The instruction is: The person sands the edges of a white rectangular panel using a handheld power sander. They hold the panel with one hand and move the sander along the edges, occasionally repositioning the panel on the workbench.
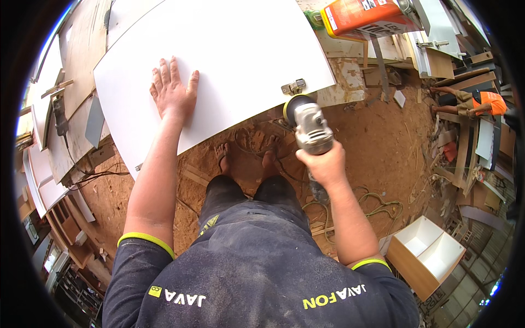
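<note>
My left hand [174, 92] rests palm down with spread fingers on a large white panel [229, 61]. In my right hand [330, 166] is a power sander or polisher [313, 127] with a round pad, gripped by its body. Its pad [296, 107] is at the panel's near right edge; whether it touches the edge I cannot tell. Just beyond the pad, a metal cabinet hinge [293, 86] is fixed to the panel's face. Another small metal piece [138, 167] shows at the panel's near left corner.
A red and white can [365, 18] stands at the panel's far right. Another power tool [60, 117] lies on the left bench. Cords [381, 205] trail over the dirt floor. A wooden box with white compartments [426, 254] sits behind right. A person in orange [492, 102] is at far right.
</note>
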The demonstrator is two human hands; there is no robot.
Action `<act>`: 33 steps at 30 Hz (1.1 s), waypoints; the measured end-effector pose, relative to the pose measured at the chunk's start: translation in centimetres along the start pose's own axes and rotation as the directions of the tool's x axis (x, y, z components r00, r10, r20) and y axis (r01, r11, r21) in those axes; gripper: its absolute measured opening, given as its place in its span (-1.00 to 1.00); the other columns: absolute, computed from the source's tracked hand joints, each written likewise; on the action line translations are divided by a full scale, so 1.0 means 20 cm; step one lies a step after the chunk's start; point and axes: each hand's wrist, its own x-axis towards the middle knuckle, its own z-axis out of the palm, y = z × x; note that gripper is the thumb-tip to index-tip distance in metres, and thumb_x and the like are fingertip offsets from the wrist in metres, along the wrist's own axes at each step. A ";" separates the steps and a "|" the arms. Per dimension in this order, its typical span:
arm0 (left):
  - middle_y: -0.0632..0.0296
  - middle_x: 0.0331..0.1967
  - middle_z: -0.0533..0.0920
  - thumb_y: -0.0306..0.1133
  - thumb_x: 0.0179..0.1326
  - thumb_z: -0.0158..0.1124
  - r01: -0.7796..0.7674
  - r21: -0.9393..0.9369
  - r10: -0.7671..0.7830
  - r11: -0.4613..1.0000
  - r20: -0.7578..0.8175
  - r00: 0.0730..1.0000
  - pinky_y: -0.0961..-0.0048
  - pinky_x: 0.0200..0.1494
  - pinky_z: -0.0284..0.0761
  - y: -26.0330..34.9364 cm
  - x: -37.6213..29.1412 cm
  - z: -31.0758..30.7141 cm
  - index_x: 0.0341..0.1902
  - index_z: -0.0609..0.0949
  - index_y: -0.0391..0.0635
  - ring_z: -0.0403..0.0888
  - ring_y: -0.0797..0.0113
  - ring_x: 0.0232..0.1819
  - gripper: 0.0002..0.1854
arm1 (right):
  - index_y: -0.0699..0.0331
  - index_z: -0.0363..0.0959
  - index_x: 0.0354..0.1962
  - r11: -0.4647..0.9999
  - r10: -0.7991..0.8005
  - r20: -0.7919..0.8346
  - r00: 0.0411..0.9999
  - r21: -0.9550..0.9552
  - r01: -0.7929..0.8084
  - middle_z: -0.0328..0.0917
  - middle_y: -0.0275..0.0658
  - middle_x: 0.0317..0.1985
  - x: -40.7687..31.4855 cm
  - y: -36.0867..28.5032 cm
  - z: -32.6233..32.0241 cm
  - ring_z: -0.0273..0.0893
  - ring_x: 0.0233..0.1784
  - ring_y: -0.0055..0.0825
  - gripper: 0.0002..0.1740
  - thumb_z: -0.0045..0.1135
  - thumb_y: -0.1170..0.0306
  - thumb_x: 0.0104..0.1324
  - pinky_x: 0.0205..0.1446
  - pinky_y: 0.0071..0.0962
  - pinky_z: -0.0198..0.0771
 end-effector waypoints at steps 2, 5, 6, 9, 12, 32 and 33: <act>0.19 0.86 -0.16 0.48 0.57 -0.29 0.001 -0.007 -0.001 1.000 0.005 1.000 -0.04 0.83 -0.37 0.00 0.00 0.00 0.85 -0.10 0.22 -0.34 0.10 0.87 -0.03 | 0.32 0.77 -0.18 0.995 0.078 -0.049 0.996 0.060 -0.075 0.87 -0.18 -0.22 0.07 0.04 -0.08 0.85 -0.14 -0.40 -0.66 0.60 0.35 0.11 0.02 -0.31 0.70; 0.19 0.86 -0.16 0.47 0.57 -0.29 -0.001 -0.019 0.001 1.000 0.005 1.000 -0.03 0.83 -0.37 0.00 -0.01 0.00 0.85 -0.10 0.22 -0.34 0.09 0.87 -0.04 | 0.33 0.78 -0.20 0.956 0.239 -0.006 0.971 0.176 -0.235 0.86 -0.26 -0.25 0.13 0.08 -0.19 0.82 -0.18 -0.46 -0.70 0.59 0.38 0.11 -0.01 -0.35 0.68; 0.19 0.86 -0.16 0.47 0.58 -0.29 -0.003 -0.023 0.003 1.000 0.008 1.000 -0.03 0.83 -0.37 0.00 -0.01 -0.01 0.85 -0.10 0.21 -0.34 0.09 0.87 -0.04 | 0.33 0.78 -0.19 0.959 0.236 -0.004 0.972 0.164 -0.233 0.86 -0.27 -0.24 0.13 0.08 -0.20 0.82 -0.17 -0.47 -0.69 0.60 0.38 0.11 0.01 -0.36 0.67; 0.19 0.86 -0.15 0.46 0.58 -0.28 0.000 -0.006 0.000 1.000 0.006 1.000 -0.03 0.83 -0.37 0.00 0.00 -0.01 0.85 -0.10 0.21 -0.34 0.08 0.87 -0.04 | 0.32 0.78 -0.17 0.980 0.173 -0.002 0.985 0.097 -0.172 0.86 -0.24 -0.22 0.06 0.04 -0.12 0.82 -0.14 -0.46 -0.66 0.60 0.37 0.10 0.03 -0.35 0.68; 0.18 0.86 -0.15 0.46 0.58 -0.28 -0.001 -0.002 0.001 1.000 0.010 1.000 -0.04 0.83 -0.37 0.01 0.00 -0.01 0.85 -0.10 0.21 -0.33 0.08 0.86 -0.03 | 0.30 0.76 -0.11 0.999 0.040 0.045 0.998 0.020 -0.041 0.86 -0.21 -0.17 -0.03 -0.01 -0.02 0.83 -0.08 -0.43 -0.60 0.62 0.35 0.10 0.08 -0.32 0.68; 0.30 0.17 0.63 -0.18 0.41 0.37 -0.857 -0.342 0.822 0.386 -0.295 0.488 0.14 0.36 0.49 0.46 -0.52 -0.13 0.49 0.61 0.17 0.58 0.25 0.25 -0.44 | 0.32 0.68 -0.24 0.843 0.329 -0.174 0.928 0.498 -0.205 0.67 -0.33 -0.41 0.07 0.12 -0.36 0.62 -0.49 -0.56 -0.80 0.49 0.54 0.15 -0.34 -0.43 0.61; 0.32 0.18 0.61 -0.19 0.41 0.34 -0.883 -0.274 0.848 0.380 -0.278 0.451 0.16 0.34 0.48 0.51 -0.52 -0.13 0.54 0.57 0.12 0.56 0.29 0.25 -0.38 | 0.32 0.68 -0.24 0.841 0.342 -0.177 0.923 0.497 -0.216 0.67 -0.33 -0.41 0.05 0.13 -0.37 0.62 -0.49 -0.56 -0.79 0.49 0.54 0.15 -0.34 -0.43 0.61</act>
